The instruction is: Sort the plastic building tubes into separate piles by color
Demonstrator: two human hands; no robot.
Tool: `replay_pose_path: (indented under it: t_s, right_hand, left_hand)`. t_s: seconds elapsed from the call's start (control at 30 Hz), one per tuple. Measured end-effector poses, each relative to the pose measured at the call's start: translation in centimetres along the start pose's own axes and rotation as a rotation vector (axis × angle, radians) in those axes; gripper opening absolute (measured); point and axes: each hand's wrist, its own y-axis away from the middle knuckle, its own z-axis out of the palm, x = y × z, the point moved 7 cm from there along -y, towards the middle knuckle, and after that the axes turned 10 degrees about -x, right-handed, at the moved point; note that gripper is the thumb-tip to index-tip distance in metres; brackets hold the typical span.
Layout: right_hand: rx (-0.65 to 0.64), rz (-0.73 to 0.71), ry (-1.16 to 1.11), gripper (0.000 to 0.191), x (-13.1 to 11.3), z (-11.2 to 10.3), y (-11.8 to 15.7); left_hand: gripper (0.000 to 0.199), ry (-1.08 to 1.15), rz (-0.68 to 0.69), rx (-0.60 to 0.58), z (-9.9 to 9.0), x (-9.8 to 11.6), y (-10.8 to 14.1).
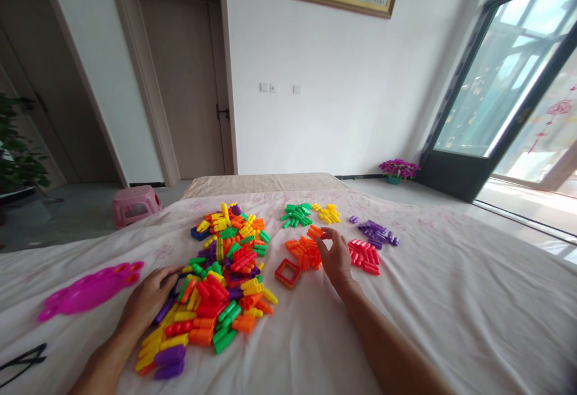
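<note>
My right hand [336, 258] pinches an orange toy block [315, 232] between thumb and fingertips, just above a small group of orange blocks [309, 255]. Close to its right side lie red blocks [366, 257]. My left hand [151, 293] rests at the left edge of a large mixed heap of plastic building blocks [211, 299] in red, orange, yellow, green and purple. Its fingers curl in beside a dark blue piece, and their tips are partly hidden. A square orange-red frame piece [288, 273] lies between the heap and the orange group.
Green blocks [296, 215], yellow blocks [327, 213] and purple blocks [377, 234] lie in separate groups farther back. At left are a magenta plastic tray [90, 291] and black-framed glasses [22, 362] on the pale bedsheet [451, 299]. A pink stool [136, 205] stands beyond.
</note>
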Motion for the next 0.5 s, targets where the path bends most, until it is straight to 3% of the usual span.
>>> replay_pose_path:
  t_s: [0.13,0.23,0.37,0.5]
  right_hand:
    - [-0.093,0.036,0.140,0.033,0.6,0.9,0.1]
    - [-0.083,0.009,0.241,0.033,-0.1,0.6,0.2]
    - [-0.120,-0.202,0.249,0.027,-3.8,0.1,0.9]
    - [-0.389,-0.423,0.222,0.024,-8.5,1.8,3.2]
  left_hand:
    - [0.044,-0.005,-0.006,-0.025,0.2,-0.3,-0.1]
    - [0.044,0.007,0.004,-0.030,0.3,-0.4,-0.1]
    - [0.043,0.003,0.008,-0.017,0.2,-0.4,-0.2]
    - [0.044,-0.008,0.011,-0.020,0.2,-0.3,-0.3]
